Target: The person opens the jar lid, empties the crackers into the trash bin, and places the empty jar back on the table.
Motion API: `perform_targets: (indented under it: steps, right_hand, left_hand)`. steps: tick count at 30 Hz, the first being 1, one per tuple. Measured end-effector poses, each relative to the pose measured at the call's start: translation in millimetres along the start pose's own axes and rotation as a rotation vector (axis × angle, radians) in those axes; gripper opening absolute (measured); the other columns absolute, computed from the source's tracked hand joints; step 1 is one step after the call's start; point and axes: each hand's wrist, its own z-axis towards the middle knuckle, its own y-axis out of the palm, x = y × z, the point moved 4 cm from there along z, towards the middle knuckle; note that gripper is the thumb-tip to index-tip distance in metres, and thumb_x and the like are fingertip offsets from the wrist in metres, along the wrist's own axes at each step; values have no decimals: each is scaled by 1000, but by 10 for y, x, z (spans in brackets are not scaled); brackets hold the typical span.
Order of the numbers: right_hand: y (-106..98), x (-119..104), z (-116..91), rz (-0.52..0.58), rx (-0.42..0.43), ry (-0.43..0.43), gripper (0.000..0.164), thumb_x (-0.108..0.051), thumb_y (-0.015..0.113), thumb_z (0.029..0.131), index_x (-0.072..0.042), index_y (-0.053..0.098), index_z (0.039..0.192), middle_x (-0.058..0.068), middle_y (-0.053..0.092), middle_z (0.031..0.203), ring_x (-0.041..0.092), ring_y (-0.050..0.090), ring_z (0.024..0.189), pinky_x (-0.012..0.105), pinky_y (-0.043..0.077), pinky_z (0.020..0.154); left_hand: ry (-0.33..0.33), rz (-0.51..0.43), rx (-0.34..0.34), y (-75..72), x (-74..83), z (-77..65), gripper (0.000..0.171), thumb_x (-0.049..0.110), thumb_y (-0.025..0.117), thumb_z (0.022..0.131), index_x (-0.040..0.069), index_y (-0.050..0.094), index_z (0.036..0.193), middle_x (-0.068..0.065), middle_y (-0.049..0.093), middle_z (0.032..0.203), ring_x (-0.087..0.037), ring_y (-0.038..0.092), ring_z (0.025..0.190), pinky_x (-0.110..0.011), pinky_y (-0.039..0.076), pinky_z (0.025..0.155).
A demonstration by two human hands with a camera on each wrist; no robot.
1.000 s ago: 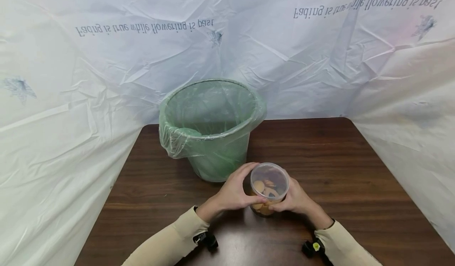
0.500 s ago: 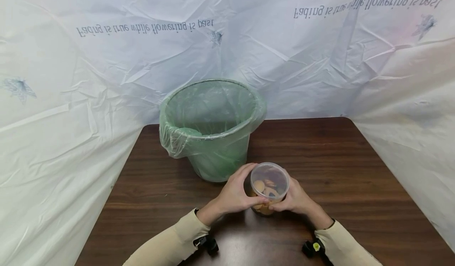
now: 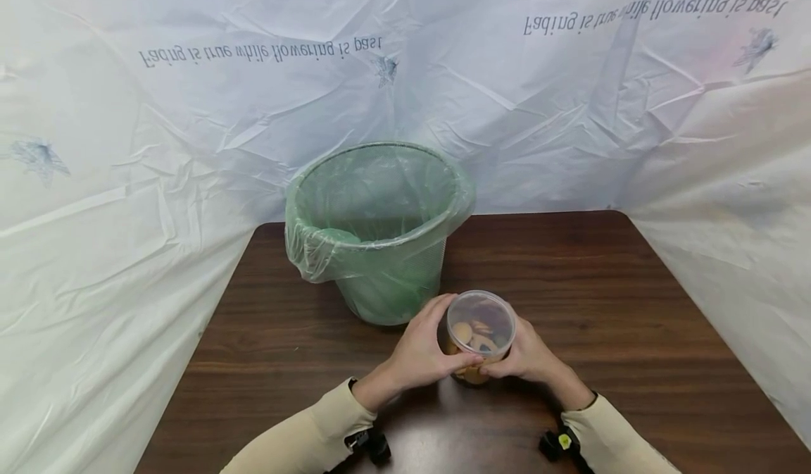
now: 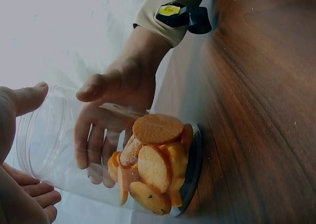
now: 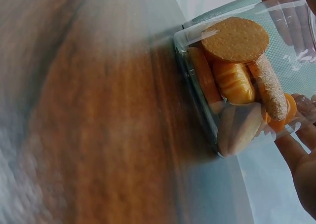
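Note:
Between both hands a clear plastic jar (image 3: 480,308) stands upright on the table, partly filled with biscuits (image 4: 159,129) of several shapes. My left hand (image 3: 423,347) curls round the upper part of the jar, its thumb on the near side just below the round top. From the other side my right hand (image 3: 529,353) grips the jar, its thumb meeting the left one at the front. In the left wrist view, the right fingers (image 4: 98,140) show through the clear wall. A round brown biscuit (image 5: 236,39) leans against the wall in the right wrist view.
Behind the jar and to its left stands a mesh wastebasket (image 3: 386,284) lined with a green plastic bag, its rim folded over. The dark wooden table (image 3: 583,284) extends around them. White printed sheeting (image 3: 507,122) hangs at the back and sides.
My left hand has turned slightly round the jar, its fingertips shifting a little nearer and its thumb slightly right. The right hand, the jar and the wastebasket stay practically where they were.

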Motion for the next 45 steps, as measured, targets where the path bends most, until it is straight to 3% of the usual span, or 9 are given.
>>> perform_targets:
  steps: [14, 21, 33, 39, 45]
  right_hand:
    - [6, 1, 0, -5, 1, -7, 102, -21, 96, 55, -1, 43, 140, 16, 60, 125, 29, 60, 107, 34, 52, 90]
    - [9, 1, 8, -13, 1, 21, 101, -17, 96, 54, -4, 43, 140, 13, 61, 126, 28, 61, 108, 31, 51, 92]
    - [5, -6, -9, -37, 7, 11, 97, -26, 95, 57, -4, 45, 137, 11, 62, 122, 20, 60, 107, 24, 49, 91]
    - [7, -2, -10, -27, 3, 29, 97, -25, 94, 57, -3, 45, 138, 12, 62, 123, 22, 61, 107, 28, 51, 91]
    - [-45, -334, 81, -32, -8, 43, 92, -8, 92, 54, 10, 45, 132, 24, 62, 118, 36, 62, 103, 45, 53, 87]
  left_hand:
    - [-31, 4, 30, 3, 48, -25, 87, 51, 82, 72, 13, 45, 141, -2, 51, 138, -17, 53, 121, -38, 48, 99]
    - [-45, -11, 54, 5, 68, -31, 86, 49, 84, 70, 11, 47, 137, -4, 52, 135, -20, 56, 117, -37, 49, 97]
    - [-67, 11, 85, 46, 89, -58, 86, 49, 84, 70, 9, 47, 137, -6, 53, 133, -21, 57, 115, -36, 50, 95]
    - [-64, 24, 112, 66, 98, -66, 86, 48, 84, 70, 8, 47, 136, -7, 54, 131, -21, 57, 115, -36, 50, 96]
    - [-61, 36, 127, 65, 101, -68, 85, 48, 84, 70, 8, 47, 135, -6, 54, 131, -20, 56, 115, -35, 49, 96]
